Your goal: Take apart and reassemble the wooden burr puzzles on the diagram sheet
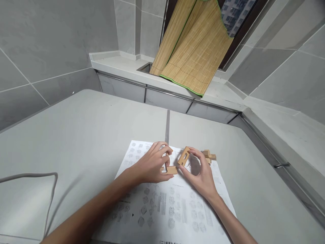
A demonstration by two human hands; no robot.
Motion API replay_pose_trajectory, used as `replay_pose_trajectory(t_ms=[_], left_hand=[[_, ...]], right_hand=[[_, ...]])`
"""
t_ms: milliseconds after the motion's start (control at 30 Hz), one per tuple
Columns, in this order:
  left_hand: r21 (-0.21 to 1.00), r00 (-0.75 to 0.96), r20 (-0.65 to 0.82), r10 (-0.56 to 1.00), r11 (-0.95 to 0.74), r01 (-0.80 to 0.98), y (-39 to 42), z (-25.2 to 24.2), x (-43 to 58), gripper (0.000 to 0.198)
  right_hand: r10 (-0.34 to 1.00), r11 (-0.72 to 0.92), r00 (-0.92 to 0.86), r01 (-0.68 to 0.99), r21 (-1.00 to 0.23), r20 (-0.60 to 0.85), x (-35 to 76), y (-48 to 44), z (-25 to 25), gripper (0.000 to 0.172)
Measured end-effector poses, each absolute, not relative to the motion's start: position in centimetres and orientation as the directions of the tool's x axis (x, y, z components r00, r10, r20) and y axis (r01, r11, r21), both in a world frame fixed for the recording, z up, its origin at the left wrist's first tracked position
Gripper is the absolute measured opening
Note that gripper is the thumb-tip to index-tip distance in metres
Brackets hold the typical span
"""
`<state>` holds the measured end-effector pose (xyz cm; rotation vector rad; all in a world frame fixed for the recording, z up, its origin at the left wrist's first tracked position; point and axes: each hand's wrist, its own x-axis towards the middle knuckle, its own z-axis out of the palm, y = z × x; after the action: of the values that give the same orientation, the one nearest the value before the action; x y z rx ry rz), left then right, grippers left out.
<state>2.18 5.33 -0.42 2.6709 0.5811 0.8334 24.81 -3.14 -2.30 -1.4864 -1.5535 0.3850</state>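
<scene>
On the sheet (162,206), left hand (149,166) fingers clamp a wooden bar (170,170), right hand (200,176) fingers a notched block (183,156) near spare pieces (209,156).

The left grip (152,166) covers one end of a wooden bar (170,170), so its full shape cannot be told. The right grip (200,173) hides part of the notched block (183,156) and of the wooden cluster (210,156) just beyond it. Under both grips, the printed sheet (172,210) has drawings too small to read, and its near edge is cut off.
</scene>
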Motion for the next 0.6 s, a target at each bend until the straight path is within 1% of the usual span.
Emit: replay_pose_trajectory(t_ms=[133,200,267,367,467,533,600], left_hand=[[0.347,0.793,0.454,0.407,-0.900,0.263,5.4,-0.4,2.4,0.019],[0.399,0.807,0.403,0.431,-0.877,0.269,5.3,-0.2,2.5,0.020],[0.507,0.804,0.340,0.489,-0.815,0.281,4.9,0.2,2.5,0.024],[0.719,0.762,0.220,0.609,-0.629,0.295,4.3,1.0,2.6,0.029],[0.909,0.723,0.071,0.687,-0.344,0.237,3.6,1.7,2.8,0.027],[0.968,0.736,0.000,0.677,-0.185,0.170,3.3,2.1,3.1,0.028],[0.990,0.766,-0.059,0.640,-0.063,0.128,3.1,2.2,3.5,0.032]], right_hand=[[0.919,0.220,0.190,0.479,-0.850,0.345,25.0,-3.0,-2.2,0.050],[0.926,0.229,0.202,0.375,-0.898,0.320,25.3,-2.9,-2.3,0.049],[0.936,0.225,0.215,0.249,-0.942,0.280,25.8,-2.8,-2.5,0.047],[0.956,0.196,0.215,0.041,-0.980,0.201,26.4,-2.6,-2.8,0.044],[0.981,0.139,0.160,-0.192,-0.971,0.109,26.8,-2.4,-2.7,0.044],[0.993,0.091,0.106,-0.342,-0.935,0.058,26.8,-2.4,-2.6,0.045],[0.998,0.058,0.054,-0.445,-0.894,0.038,26.7,-2.5,-2.4,0.045]])
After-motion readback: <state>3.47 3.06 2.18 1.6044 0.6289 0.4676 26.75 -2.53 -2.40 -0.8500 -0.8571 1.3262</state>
